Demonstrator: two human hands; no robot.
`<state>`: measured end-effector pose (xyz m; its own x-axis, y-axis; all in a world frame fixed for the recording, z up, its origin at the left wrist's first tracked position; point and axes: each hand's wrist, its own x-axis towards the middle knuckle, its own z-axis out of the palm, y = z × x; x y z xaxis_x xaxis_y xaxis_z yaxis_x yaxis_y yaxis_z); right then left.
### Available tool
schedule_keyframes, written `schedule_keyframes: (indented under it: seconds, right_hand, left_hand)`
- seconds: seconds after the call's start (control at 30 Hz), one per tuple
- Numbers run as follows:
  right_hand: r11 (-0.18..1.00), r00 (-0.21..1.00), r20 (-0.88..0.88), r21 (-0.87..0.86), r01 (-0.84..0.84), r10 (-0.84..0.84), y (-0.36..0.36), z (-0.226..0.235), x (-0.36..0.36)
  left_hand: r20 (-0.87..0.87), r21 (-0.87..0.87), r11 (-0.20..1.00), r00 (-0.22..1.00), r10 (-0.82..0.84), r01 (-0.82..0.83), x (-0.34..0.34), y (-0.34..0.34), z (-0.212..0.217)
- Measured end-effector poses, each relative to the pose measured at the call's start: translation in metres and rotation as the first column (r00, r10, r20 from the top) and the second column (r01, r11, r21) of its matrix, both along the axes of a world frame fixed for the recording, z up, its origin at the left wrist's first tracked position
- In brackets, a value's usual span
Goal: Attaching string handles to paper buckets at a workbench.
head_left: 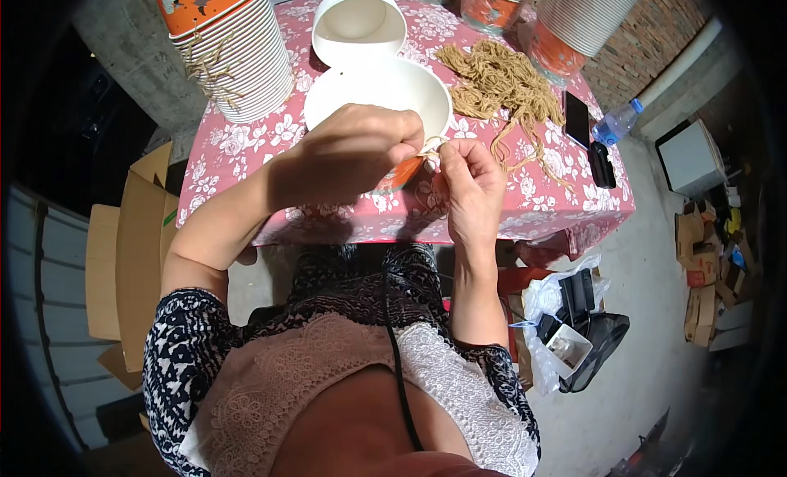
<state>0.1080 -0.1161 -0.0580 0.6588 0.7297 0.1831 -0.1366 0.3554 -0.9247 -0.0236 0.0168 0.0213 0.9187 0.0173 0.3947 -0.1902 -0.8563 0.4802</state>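
I have a thin, pale tan twisted cord [432, 147] between my two hands, at the near right rim of a round white-lined tub with an orange outer side [401, 175]. The tub sits mouth up near the near edge of the surface [316, 211], which wears a dusty-red cloth with white roses. My left hand [348, 153] reaches across the tub, its fingers curled together on the cord, though their undersides are hidden from me. My right hand [475, 182] has thumb and forefinger clamped on the cord just beside it.

To work this well, I would pinch close to the rim, keep both lengths lightly taut and pull evenly, so the thin rim doesn't buckle. I'd also tilt my left hand a little, since its bulk shades the spot and hides part of the cord.

Counting up: one tub under my hands, and one empty-looking white round tub [359, 26] tilted behind it. One tall stack of nested white-and-orange tubs [238, 63] stands at the left, with several cord ends poking out; its layers are too many to count surely. At the far right I make out two more stacks [586, 22]. There is one loose heap of tan cord [500, 84], one black phone [577, 119], one small black case [602, 165] and one clear bottle with a blue cap [616, 123].
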Motion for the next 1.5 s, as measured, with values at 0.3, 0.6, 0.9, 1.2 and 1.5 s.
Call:
schedule_keyframes:
  seconds: [0.3, 0.6, 0.9, 1.2, 1.5]
  right_hand:
    - [0.978, 0.935, 0.304, 0.149, 0.143, -0.183, 0.001, -0.001, -0.008]
    - [0.97, 0.833, 0.497, 0.111, 0.215, -0.242, -0.003, -0.003, -0.007]
    - [0.975, 0.904, 0.366, 0.103, 0.195, -0.22, -0.002, -0.007, -0.005]
    - [0.981, 0.961, 0.222, 0.138, 0.138, -0.166, 0.003, -0.005, -0.011]
    - [0.974, 0.975, 0.138, 0.167, 0.15, -0.174, 0.006, -0.007, -0.013]
  left_hand:
    - [-0.258, -0.14, 0.944, 0.931, 0.258, -0.3, 0.014, -0.004, 0.021]
    - [-0.159, -0.377, 0.9, 0.973, 0.169, -0.218, 0.035, -0.001, 0.005]
    - [-0.142, -0.423, 0.881, 0.976, 0.166, -0.211, 0.041, -0.007, 0.002]
    - [-0.177, -0.312, 0.902, 0.951, 0.252, -0.297, 0.032, -0.011, 0.006]
    - [-0.261, -0.277, 0.912, 0.937, 0.232, -0.303, 0.027, -0.014, 0.01]
